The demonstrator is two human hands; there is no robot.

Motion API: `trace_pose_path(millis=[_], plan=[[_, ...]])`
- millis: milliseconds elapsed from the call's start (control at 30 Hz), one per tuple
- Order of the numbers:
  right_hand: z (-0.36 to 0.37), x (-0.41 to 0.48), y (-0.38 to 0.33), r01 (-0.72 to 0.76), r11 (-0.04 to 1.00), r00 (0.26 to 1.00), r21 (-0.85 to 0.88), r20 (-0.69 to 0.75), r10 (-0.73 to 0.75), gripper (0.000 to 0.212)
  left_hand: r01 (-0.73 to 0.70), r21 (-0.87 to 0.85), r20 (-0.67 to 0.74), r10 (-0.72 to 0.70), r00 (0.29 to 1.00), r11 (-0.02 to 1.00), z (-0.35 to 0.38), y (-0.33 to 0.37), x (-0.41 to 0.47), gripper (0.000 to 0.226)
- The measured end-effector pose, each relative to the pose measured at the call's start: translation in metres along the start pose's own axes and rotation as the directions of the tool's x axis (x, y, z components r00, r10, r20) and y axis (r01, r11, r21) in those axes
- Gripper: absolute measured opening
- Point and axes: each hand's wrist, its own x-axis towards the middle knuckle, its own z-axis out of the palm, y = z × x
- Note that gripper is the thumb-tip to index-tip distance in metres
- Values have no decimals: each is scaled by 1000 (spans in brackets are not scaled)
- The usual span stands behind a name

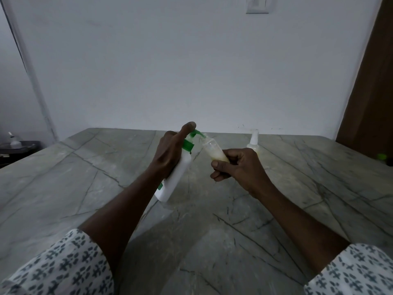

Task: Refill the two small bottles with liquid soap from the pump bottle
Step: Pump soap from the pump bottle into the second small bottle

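My left hand [170, 151] grips a white pump bottle [177, 177] with a green pump head, tilted to the right, its base resting on the table. My index finger lies on top of the pump. The green nozzle meets the open mouth of a small clear bottle [214, 151], which my right hand [236, 167] holds tilted toward the pump. Pale yellow soap fills the lower part of that small bottle. A second small bottle [254, 141] with a white pump top stands on the table behind my right hand, yellowish liquid in it.
The grey veined stone table [106, 177] runs to a white wall at the back. A dark tray with a small bottle [14, 142] sits off the table at far left. A brown door panel [370, 92] and a green object [381, 156] are at the right edge.
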Motion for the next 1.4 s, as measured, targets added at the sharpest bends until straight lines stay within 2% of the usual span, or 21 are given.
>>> trace_pose_path(millis=[233,467,700,867,1167,1400], plan=[[0,0,2,8,1000,1000,2,-4,-8,25,1,4,20,-1,1000,1000,1,1,0,58],[2,0,6,2,1000,1000,-3,18,-2,33,-32,14,6,32,999,999,-2,0,1,55],[1,0,2,2,999,1000,35,-6,-2,26,-48,24,30,47,998,999,0,0,-1,54],[1,0,1,9,1000,1000,29,-6,-9,21,-21,30,46,20,999,999,0,1,1,65],[1,-1,5,-6,1000,1000,-5,16,6,37,-42,38,30,41,999,998,-1,-2,2,55],[1,0,2,-1,999,1000,35,-5,1,29,-48,36,35,47,998,998,0,1,-2,60]])
